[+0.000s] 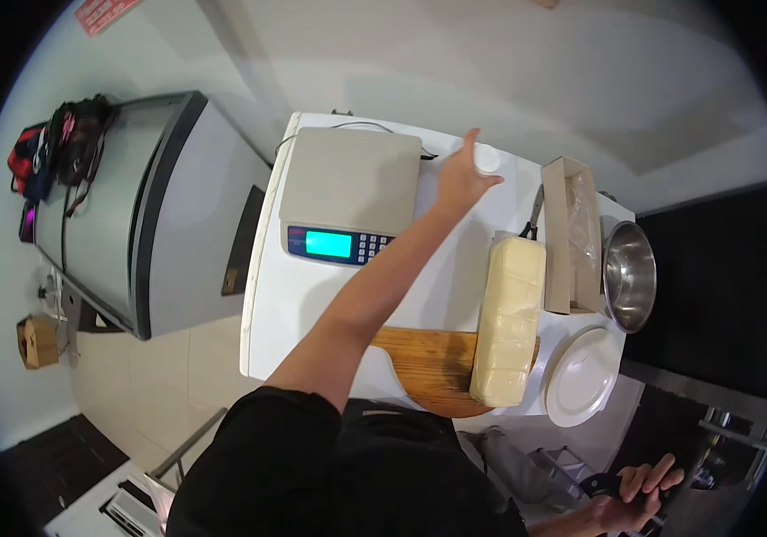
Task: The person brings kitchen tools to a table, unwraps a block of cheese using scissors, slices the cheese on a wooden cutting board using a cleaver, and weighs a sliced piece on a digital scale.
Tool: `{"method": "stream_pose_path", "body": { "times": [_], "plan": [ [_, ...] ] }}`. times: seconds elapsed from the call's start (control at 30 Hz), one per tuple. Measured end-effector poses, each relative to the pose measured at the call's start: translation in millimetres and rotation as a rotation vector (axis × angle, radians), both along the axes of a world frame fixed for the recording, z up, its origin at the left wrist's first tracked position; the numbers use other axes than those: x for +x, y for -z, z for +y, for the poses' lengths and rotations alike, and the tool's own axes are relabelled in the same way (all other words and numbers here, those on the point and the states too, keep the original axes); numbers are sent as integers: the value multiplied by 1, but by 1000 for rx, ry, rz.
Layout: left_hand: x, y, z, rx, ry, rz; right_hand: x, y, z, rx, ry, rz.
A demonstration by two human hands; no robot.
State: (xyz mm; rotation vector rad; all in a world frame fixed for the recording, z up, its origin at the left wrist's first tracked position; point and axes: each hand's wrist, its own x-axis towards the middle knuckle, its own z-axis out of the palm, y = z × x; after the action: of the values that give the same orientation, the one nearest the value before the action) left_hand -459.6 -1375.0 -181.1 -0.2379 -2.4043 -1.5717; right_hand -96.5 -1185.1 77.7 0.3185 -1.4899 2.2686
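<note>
My left hand (464, 179) reaches across the white table, its thumb and a finger spread apart. Between them is a small white round container (487, 160); whether they press on it I cannot tell. At the lower right, away from the table, my right hand (639, 494) has its fingers curled about something dark, too unclear to name. A long pale-yellow wrapped block (509, 322) lies partly on a wooden board (428, 358). Left of my left hand stands a digital scale (352, 179) with a lit display. Scissors (535, 215) with dark handles lie beyond the block.
An open cardboard box (558, 242) with clear plastic inside stands right of the block. Beside it are a steel bowl (630, 277) and white plates (585, 376) by the table's right edge. A glass-topped freezer (115, 215) with bags on it stands at the left.
</note>
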Motion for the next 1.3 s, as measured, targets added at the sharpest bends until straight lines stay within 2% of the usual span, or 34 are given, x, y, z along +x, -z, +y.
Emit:
{"method": "stream_pose_path", "body": {
  "times": [0.07,0.17,0.27,0.33,0.4,0.47,0.53,0.57,0.63,0.67,0.73,0.8,0.93,1.03,1.2,1.3],
  "plan": [
    [0,10,16,66,6,-29,16,10,10,120,370,-174],
    [17,19,24,110,-38,-61,23,24,17,151,446,-358],
    [35,14,18,104,-82,-53,16,41,26,177,395,-403],
    [62,5,12,109,-156,60,13,61,42,167,312,-456],
    [104,5,10,115,-206,90,13,82,57,251,260,-614],
    [147,8,-6,-1,-282,100,-8,110,54,222,70,-723],
    [203,-23,-19,244,-196,-296,-17,147,54,166,-26,-809],
    [224,-17,-6,241,-224,-293,-17,166,62,203,-47,-912],
    [266,23,25,171,-238,-467,-19,186,65,258,-53,-1067],
    [274,51,39,172,-267,-472,-25,193,60,274,-37,-1119],
    [263,97,57,-164,38,-400,-50,233,70,280,-132,-999],
    [236,16,55,32,234,-936,-80,235,58,313,-184,-986],
    [229,16,75,17,140,-947,-87,225,45,162,-339,-990],
    [233,26,87,-27,160,-877,-74,213,44,30,-374,-1043],
    [220,27,81,-127,192,-855,-76,214,50,3,-406,-1030],
    [216,21,66,-367,207,-730,-74,228,46,94,-366,-1016]
  ]
}}
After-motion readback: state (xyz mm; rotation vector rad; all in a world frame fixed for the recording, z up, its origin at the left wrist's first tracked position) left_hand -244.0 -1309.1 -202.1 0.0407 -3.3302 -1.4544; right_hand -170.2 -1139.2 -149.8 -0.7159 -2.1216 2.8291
